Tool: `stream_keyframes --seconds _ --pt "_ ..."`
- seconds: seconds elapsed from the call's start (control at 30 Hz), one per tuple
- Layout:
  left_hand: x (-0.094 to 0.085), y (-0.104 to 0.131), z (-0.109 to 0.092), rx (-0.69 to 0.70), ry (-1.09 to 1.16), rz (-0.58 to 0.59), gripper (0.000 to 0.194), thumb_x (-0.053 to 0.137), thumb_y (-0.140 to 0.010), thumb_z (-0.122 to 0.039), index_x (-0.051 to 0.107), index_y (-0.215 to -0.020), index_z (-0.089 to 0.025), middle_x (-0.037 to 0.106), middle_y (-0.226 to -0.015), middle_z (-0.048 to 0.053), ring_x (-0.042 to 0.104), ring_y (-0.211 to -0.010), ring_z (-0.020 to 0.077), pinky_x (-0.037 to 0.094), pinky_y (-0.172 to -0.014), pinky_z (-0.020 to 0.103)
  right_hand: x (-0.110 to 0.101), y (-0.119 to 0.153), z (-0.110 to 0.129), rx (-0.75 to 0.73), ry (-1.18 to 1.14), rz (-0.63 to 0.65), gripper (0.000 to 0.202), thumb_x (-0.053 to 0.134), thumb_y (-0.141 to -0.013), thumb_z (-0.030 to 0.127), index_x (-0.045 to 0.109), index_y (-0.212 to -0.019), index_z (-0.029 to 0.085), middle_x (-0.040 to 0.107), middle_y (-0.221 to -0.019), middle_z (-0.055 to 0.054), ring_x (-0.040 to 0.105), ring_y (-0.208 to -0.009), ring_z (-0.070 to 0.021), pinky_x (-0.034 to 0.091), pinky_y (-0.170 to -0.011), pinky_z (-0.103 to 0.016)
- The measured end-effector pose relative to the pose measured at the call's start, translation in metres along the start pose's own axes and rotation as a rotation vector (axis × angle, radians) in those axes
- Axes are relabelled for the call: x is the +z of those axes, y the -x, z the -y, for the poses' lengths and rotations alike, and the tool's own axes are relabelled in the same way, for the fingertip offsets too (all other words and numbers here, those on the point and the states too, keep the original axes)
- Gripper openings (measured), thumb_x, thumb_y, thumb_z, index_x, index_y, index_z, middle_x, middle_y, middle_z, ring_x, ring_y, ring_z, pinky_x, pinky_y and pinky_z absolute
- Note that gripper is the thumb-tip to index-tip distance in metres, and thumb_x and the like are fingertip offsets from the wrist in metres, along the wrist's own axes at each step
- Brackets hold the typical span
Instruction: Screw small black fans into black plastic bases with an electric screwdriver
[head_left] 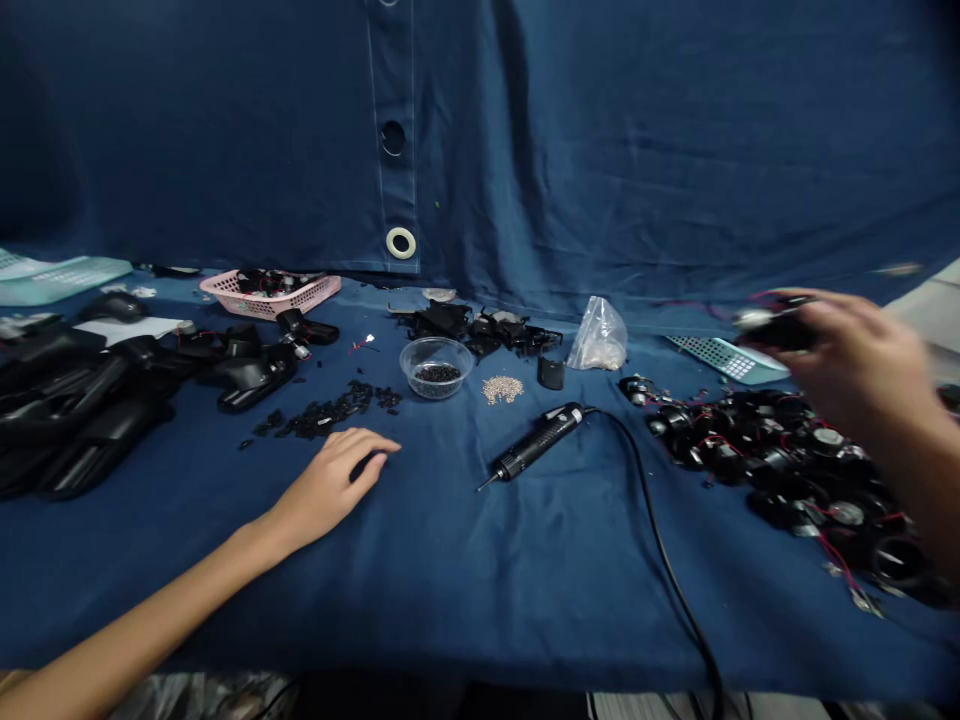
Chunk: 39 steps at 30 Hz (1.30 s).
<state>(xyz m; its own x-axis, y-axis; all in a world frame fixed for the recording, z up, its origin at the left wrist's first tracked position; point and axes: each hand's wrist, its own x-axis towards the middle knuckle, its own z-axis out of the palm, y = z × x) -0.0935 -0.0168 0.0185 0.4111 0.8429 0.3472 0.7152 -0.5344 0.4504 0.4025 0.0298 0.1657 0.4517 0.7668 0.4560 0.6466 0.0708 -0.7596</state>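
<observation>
My left hand [341,483] rests on the blue cloth with its thumb and forefinger apart and nothing between them. Just beyond it lie loose small black plastic pieces [322,412]. Raised at the right, my right hand [862,350] grips a black motor assembly [784,325] with a silvery end and reddish wires; motion blurs both. Below that hand spreads a heap of similar motor assemblies [757,440] with red wires. Between my hands, a black electric screwdriver [536,442] lies with its bit pointing down and left.
Behind the screwdriver are a clear bowl [436,368] of small black parts, a pile of small screws [502,389], a plastic bag [600,335] and thin black parts [480,328]. Black housings [97,400] and a pink basket [274,298] occupy the left. A cable [660,550] crosses the front.
</observation>
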Motion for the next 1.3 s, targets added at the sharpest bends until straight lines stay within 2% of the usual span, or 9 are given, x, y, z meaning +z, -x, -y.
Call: stream_keyframes --seconds 0.07,0.23,0.4,0.5,0.87,0.93,1.03,1.1,1.3 --pt "-0.002 -0.012 -0.035 0.082 0.069 -0.062 0.024 0.041 -0.1 -0.028 0.06 -0.112 -0.022 0.066 -0.108 0.004 0.059 -0.103 0.0198 0.046 -0.093 0.037 0.028 0.031 0.017 -0.015 -0.22 0.178 0.033 0.051 -0.093 0.033 0.065 -0.117 0.017 0.062 -0.125 -0.014 0.065 -0.104 -0.0177 0.049 -0.082 -0.033" --pt "0.006 -0.027 -0.112 0.405 0.1 -0.294 0.03 0.053 -0.095 -0.023 0.049 -0.124 -0.019 0.061 -0.116 0.01 0.057 -0.111 0.0212 0.046 -0.095 0.037 0.086 0.119 0.059 0.376 -0.79 0.722 0.023 0.07 -0.082 0.035 0.066 -0.094 0.016 0.068 -0.104 -0.009 0.066 -0.098 -0.0201 0.057 -0.089 -0.04" --pt "0.017 -0.026 -0.131 0.326 -0.001 -0.283 0.064 0.065 -0.088 -0.043 0.034 -0.139 -0.021 0.05 -0.135 0.015 0.047 -0.126 0.029 0.041 -0.101 0.045 0.105 0.167 0.075 0.607 -0.891 0.974 0.027 0.068 -0.084 0.04 0.069 -0.096 0.015 0.071 -0.097 -0.008 0.068 -0.085 -0.0155 0.061 -0.082 -0.035" --pt "0.019 -0.022 -0.127 0.256 0.07 -0.198 0.062 0.066 -0.088 -0.041 0.035 -0.138 -0.024 0.051 -0.134 0.013 0.049 -0.123 0.0285 0.041 -0.099 0.044 0.107 0.179 0.077 0.663 -0.952 1.074 0.032 0.064 -0.086 0.044 0.07 -0.094 0.014 0.073 -0.093 -0.009 0.069 -0.079 -0.0157 0.062 -0.078 -0.033" --pt "-0.002 -0.014 -0.126 0.201 0.241 0.03 0.04 0.052 -0.096 -0.041 0.047 -0.132 -0.024 0.058 -0.121 0.009 0.055 -0.113 0.0245 0.044 -0.096 0.041 0.107 0.192 0.07 0.765 -0.971 1.165 0.047 0.048 -0.093 0.053 0.068 -0.092 0.01 0.071 -0.075 -0.007 0.063 -0.053 -0.0121 0.052 -0.044 -0.02" --pt "-0.001 -0.013 -0.124 0.176 0.261 -0.075 0.037 0.051 -0.096 -0.037 0.047 -0.131 -0.023 0.056 -0.124 0.009 0.053 -0.116 0.0244 0.044 -0.098 0.041 0.108 0.193 0.068 0.767 -0.984 1.13 0.047 0.05 -0.092 0.054 0.067 -0.093 0.01 0.07 -0.076 -0.007 0.065 -0.056 -0.0128 0.052 -0.047 -0.02" --pt "0.01 -0.006 -0.123 0.087 0.206 -0.463 0.027 0.055 -0.093 -0.032 0.051 -0.118 -0.022 0.055 -0.117 0.009 0.051 -0.114 0.025 0.044 -0.098 0.043 0.114 0.199 0.066 0.681 -1.123 0.968 0.033 0.062 -0.086 0.047 0.066 -0.095 0.015 0.072 -0.095 -0.007 0.07 -0.082 -0.0157 0.059 -0.077 -0.029" --pt "0.021 -0.001 -0.124 0.024 0.236 -0.527 0.023 0.055 -0.093 -0.031 0.051 -0.113 -0.022 0.055 -0.112 0.009 0.052 -0.109 0.024 0.046 -0.095 0.043 0.119 0.207 0.065 0.574 -1.205 0.851 0.028 0.07 -0.08 0.039 0.064 -0.097 0.019 0.07 -0.107 -0.006 0.067 -0.098 -0.018 0.054 -0.094 -0.036" --pt "0.049 -0.001 -0.121 -0.105 0.717 -0.139 0.045 0.063 -0.089 -0.041 0.048 -0.128 -0.024 0.054 -0.126 0.009 0.054 -0.117 0.0232 0.049 -0.099 0.041 0.134 0.249 0.057 0.342 -1.012 0.563 0.041 0.076 -0.072 0.033 0.059 -0.109 0.03 0.064 -0.112 -0.001 0.061 -0.107 -0.0196 0.049 -0.097 -0.035"
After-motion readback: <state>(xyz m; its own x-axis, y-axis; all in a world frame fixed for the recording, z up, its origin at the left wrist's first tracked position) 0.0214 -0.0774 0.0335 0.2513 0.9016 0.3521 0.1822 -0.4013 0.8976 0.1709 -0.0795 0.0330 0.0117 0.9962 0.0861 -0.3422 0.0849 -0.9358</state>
